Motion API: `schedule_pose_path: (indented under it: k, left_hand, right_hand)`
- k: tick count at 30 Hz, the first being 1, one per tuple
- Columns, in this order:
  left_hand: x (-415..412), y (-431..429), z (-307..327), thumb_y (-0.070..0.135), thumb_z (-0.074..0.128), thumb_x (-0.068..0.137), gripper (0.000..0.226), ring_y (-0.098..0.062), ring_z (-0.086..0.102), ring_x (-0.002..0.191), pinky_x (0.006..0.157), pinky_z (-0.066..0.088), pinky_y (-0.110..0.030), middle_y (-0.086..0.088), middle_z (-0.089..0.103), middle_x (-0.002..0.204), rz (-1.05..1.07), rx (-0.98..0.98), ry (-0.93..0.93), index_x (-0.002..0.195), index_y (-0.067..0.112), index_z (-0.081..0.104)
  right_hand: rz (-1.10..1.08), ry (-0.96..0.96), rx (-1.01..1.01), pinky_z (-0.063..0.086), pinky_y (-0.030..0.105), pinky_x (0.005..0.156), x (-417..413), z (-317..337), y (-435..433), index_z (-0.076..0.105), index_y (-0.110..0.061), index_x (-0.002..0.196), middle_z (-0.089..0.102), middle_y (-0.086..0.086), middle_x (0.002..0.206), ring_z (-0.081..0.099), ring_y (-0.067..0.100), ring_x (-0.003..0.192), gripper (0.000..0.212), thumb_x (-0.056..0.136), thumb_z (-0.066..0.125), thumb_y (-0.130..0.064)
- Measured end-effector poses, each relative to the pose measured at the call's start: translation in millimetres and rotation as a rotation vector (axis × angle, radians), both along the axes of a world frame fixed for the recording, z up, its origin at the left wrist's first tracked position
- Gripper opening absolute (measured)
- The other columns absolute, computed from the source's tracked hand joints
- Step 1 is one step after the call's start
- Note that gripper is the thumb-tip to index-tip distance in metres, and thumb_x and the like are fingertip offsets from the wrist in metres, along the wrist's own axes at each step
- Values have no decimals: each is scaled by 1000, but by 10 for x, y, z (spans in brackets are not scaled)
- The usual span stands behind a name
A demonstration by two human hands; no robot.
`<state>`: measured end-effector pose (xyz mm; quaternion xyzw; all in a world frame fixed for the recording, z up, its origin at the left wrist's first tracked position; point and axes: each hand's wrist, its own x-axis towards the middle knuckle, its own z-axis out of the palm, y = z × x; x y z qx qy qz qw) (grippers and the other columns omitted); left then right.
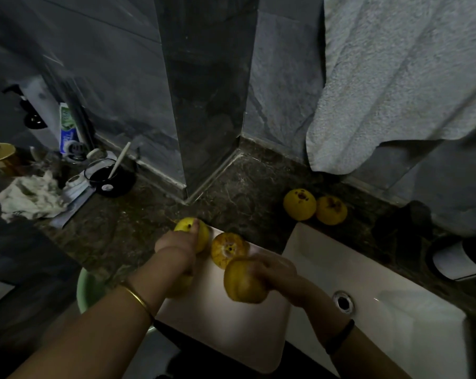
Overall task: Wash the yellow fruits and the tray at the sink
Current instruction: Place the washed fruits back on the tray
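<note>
Washing seems unstarted: left hand [176, 243] grips a yellow fruit [203, 237], right hand [276, 272] grips a second fruit [239, 285], a third fruit [228, 248] lies on the white tray [223, 326], and two fruits [299, 204] wait on the bench [138, 236] by the sink [382, 272].

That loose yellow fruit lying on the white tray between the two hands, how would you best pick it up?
From above, cupping its widest middle: the loose fruit is round, dimple up, its top clear, while the left hand and right hand crowd its sides.
</note>
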<state>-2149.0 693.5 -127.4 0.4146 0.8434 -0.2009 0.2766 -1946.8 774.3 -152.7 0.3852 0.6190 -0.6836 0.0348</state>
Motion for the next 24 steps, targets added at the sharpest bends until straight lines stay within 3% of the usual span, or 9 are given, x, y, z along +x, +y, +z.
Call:
schedule_pose_path:
  k: [4,8,11,13,21,24]
  left_hand:
    - [6,0,19,31,75,78,117,-28,39,134,99,44,-37,-8,37,148,0,8,-11,149,31,-17]
    - [3,4,26,30,76,77,117,-28,39,134,98,45,-38,-8,38,147,10,20,-22,150,32,-15]
    - [1,8,24,29,77,76,117,-28,40,133,96,45,-37,-7,40,146,6,16,-22,150,31,-14]
    - [3,10,26,28,77,76,117,-27,40,133,96,46,-38,-6,41,146,-2,14,-17,150,30,-14]
    - [11,29,33,26,75,78,113,-27,40,133,97,43,-36,-6,39,146,-13,5,-16,151,28,-12]
    - [11,28,34,27,76,77,115,-28,39,134,98,43,-36,-7,38,146,-7,-2,-17,150,29,-13]
  right_hand:
    - [163,-43,127,49,20,80,-78,-178,-184,38,-29,125,46,-4,122,51,6,105,76,62,80,-40]
    - [261,-70,315,48,36,96,-89,-331,-287,38,-33,123,53,-8,120,54,9,110,78,59,82,-38]
    - [307,-76,436,47,38,95,-97,-374,-380,42,-34,121,53,-14,120,54,8,110,81,52,83,-49]
    - [313,-59,479,46,37,95,-115,-442,-445,42,-35,123,50,-17,121,52,6,111,82,54,85,-46]
    - [267,-28,543,37,11,87,-318,-459,-576,41,-26,132,44,-11,123,46,7,112,85,61,88,-31]
    - [351,-57,634,41,27,93,-367,-440,-547,40,-25,132,44,-5,132,48,18,118,85,62,86,-39]
